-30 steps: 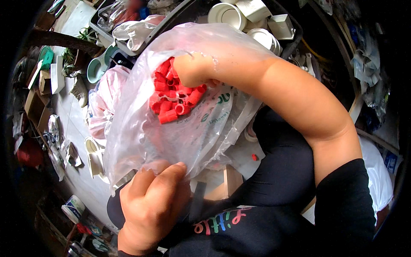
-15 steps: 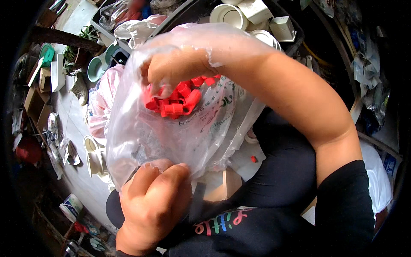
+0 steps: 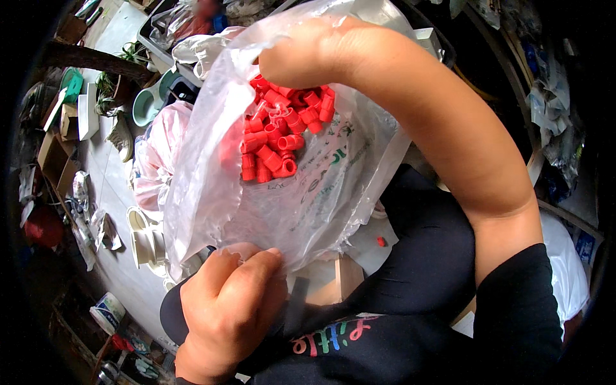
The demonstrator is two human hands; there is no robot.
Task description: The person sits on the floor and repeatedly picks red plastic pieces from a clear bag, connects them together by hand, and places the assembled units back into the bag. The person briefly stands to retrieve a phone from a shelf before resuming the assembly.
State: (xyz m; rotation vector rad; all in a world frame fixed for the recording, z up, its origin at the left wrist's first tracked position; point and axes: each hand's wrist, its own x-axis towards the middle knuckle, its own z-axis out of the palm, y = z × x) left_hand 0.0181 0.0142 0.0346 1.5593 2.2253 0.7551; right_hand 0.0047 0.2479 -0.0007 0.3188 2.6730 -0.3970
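A large clear plastic bag with printing on its side hangs spread in front of me. My left hand is closed on its near rim, thumb on top. Inside, toward the far side, lies a heap of short red plastic pipe fittings, some of them elbows. My right hand is bent over the far part of the bag, just above the heap, with plastic film around it. Its fingers are turned away and hidden, so what they hold does not show.
One small red piece lies on the floor beside my leg. White pipe fittings stand to the left, near a pink-white bag. A dark crate holds white parts at the back. A wooden block is below the bag.
My right hand has moved up and away from the red fittings, raising the bag's far side. More of the heap shows, spread wider. My left hand stays on the near rim.
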